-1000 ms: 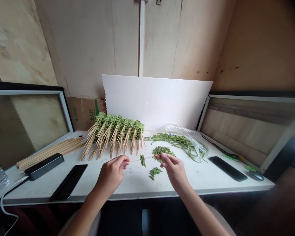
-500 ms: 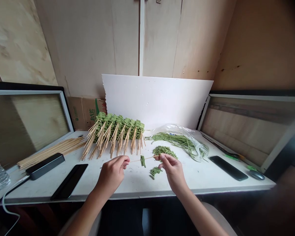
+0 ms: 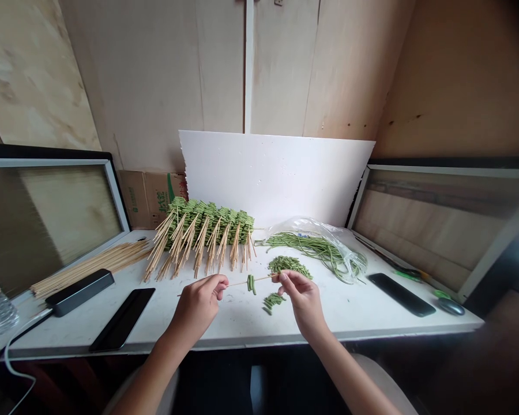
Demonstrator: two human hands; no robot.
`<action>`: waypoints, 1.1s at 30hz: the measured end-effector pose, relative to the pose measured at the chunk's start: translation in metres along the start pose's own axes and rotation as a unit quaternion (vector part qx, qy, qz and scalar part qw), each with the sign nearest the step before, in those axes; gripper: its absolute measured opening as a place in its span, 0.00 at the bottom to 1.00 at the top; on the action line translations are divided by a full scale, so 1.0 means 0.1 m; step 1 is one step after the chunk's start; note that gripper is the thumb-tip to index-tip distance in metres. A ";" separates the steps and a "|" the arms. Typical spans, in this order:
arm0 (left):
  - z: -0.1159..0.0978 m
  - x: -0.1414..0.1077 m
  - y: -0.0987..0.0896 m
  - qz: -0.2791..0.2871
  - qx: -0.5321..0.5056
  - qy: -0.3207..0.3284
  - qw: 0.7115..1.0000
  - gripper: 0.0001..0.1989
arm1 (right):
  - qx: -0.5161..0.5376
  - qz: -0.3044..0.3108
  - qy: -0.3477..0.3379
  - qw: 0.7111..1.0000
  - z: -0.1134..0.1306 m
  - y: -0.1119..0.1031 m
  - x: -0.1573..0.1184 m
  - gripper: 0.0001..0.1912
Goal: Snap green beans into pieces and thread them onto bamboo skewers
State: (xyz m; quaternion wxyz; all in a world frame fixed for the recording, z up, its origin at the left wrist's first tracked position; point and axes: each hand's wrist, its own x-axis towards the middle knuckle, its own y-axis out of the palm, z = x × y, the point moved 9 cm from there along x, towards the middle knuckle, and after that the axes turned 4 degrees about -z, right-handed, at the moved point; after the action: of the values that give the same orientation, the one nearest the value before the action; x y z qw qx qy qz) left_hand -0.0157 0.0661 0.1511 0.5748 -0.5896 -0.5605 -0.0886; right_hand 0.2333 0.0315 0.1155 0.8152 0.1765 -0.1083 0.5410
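My left hand (image 3: 204, 295) is closed round one end of a thin bamboo skewer (image 3: 237, 283), which runs level above the table. My right hand (image 3: 301, 297) pinches at the other end; whether a bean piece is also between those fingertips I cannot tell. Between the hands, a few short green bean pieces (image 3: 251, 284) are threaded crosswise on the skewer. Below them on the table lies a small group of cut bean pieces (image 3: 273, 301). A larger pile of cut beans (image 3: 289, 264) sits just behind my right fingers, partly hidden.
Stacked bean skewers (image 3: 211, 222) stand at back left, sticks facing me. Loose skewers (image 3: 95, 262), a black box (image 3: 80, 291) and a phone (image 3: 123, 319) lie left. Whole long beans (image 3: 305, 245) in a plastic bag, another dark phone (image 3: 401, 295) and a mouse (image 3: 451, 306) are right.
Both hands stay nearly in place on the skewer. The threaded bean pieces have shifted very slightly and look a little more spread apart.
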 end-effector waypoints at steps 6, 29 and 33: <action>0.06 -0.01 0.08 0.036 -0.029 -0.045 0.998 0.15 | -0.038 -0.011 -0.028 0.999 0.07 -0.05 0.04 0.15; -0.18 -0.02 0.07 -0.061 -0.113 0.001 0.992 0.10 | 0.023 -0.088 0.036 0.995 -0.20 -0.24 0.09 0.17; -0.21 -0.06 0.11 -0.064 -0.101 0.020 0.993 0.13 | 0.018 -0.089 0.045 0.995 -0.23 -0.24 0.08 0.18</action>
State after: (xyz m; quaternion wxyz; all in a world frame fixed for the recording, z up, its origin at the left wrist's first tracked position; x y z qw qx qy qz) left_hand 0.0024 0.0497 0.1473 0.5166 -0.6055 -0.5739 -0.1926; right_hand 0.2578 0.0392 0.0936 0.8605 0.1760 -0.0457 0.4759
